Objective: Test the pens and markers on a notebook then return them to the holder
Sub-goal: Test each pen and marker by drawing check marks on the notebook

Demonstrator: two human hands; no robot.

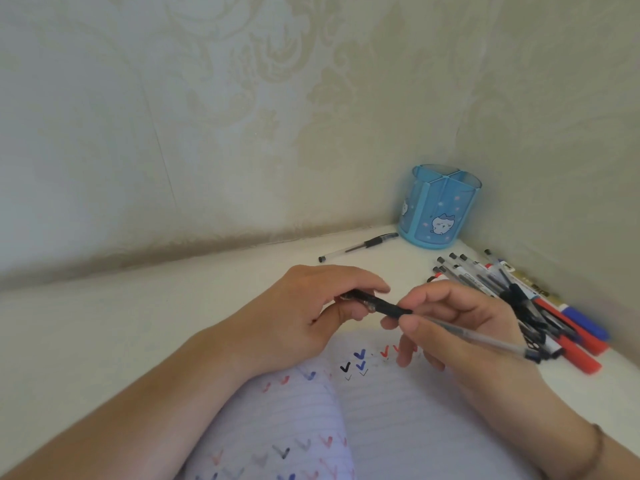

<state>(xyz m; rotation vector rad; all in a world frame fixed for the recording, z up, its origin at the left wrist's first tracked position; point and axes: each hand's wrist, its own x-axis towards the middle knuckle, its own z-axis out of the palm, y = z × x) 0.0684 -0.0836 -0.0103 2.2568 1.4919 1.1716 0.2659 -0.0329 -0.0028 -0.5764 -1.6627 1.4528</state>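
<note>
A blue pen holder (439, 206) printed with a cartoon cat stands in the far corner of the white desk (138, 323), where two papered walls meet; no pens rise above its divided rim. Just left of the holder, one black-gripped gel pen (358, 248) lies alone on the desk. In front of the holder and against the right-hand wall, a loose pile of pens and markers (526, 299) lies with red and blue marker caps pointing toward the viewer. Nearer than the holder, an open ruled notebook (398, 410) carries rows of black, blue and red tick marks. Above its pages, both hands meet: the left hand (311, 306) curls its fingers around a black pen cap (374, 303), while the right hand (460, 320) pinches a clear-barrelled pen (485, 337) between thumb and fingers, its front end at the cap. A thin bracelet (594, 452) circles the right wrist.
</note>
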